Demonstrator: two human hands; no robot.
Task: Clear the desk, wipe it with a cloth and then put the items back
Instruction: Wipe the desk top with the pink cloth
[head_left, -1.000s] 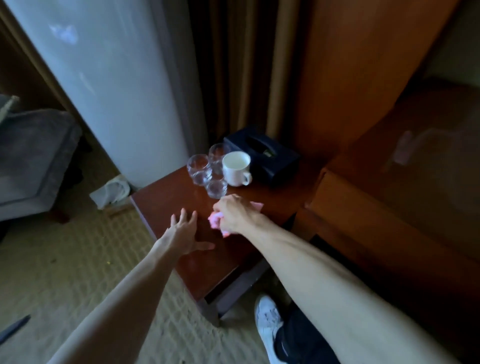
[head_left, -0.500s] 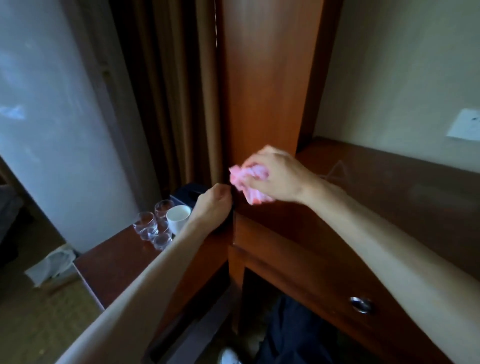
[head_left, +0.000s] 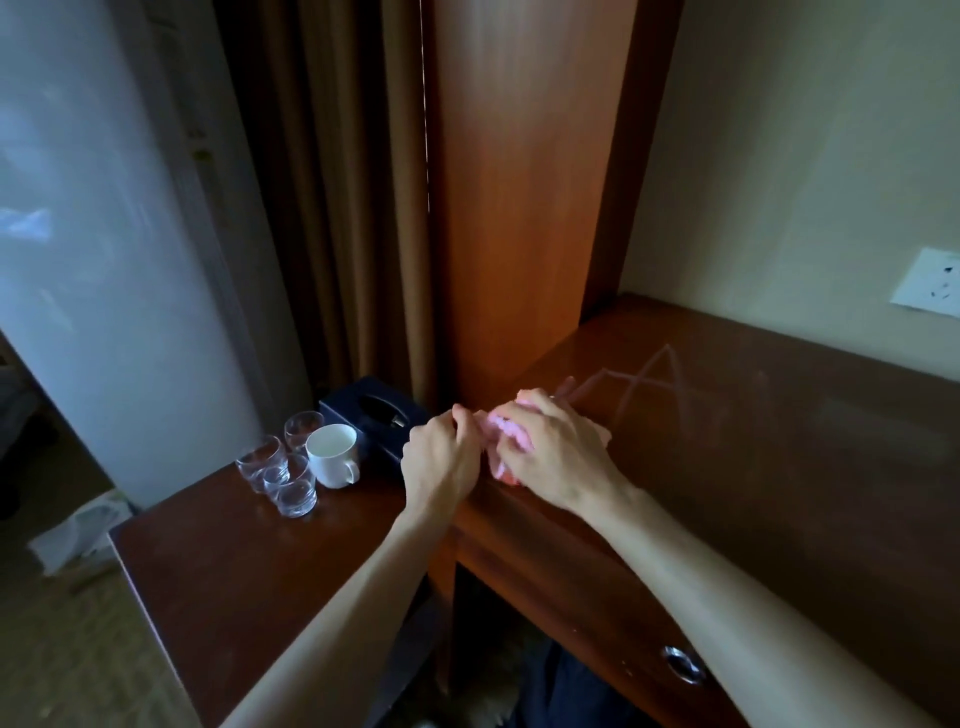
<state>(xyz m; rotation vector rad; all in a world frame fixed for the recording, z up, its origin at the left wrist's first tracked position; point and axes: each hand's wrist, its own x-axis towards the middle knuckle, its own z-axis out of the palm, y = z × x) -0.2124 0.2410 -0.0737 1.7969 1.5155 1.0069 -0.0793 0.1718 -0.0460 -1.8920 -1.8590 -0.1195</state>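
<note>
At the front left corner of the desk (head_left: 779, 467), the pink cloth (head_left: 501, 441) sits bunched between both hands. The right hand (head_left: 553, 457) covers it from above with fingers curled around it; the left hand (head_left: 441, 462) pinches its left edge. Beyond, on the lower side table (head_left: 218, 571) at its far edge, stand three glasses (head_left: 280, 473), a white cup (head_left: 332, 454) and a dark tissue box (head_left: 376, 415).

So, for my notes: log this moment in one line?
phase: wiping | left hand: holds pink cloth | right hand: holds cloth | place: desk corner | glasses, mug: side table
</note>
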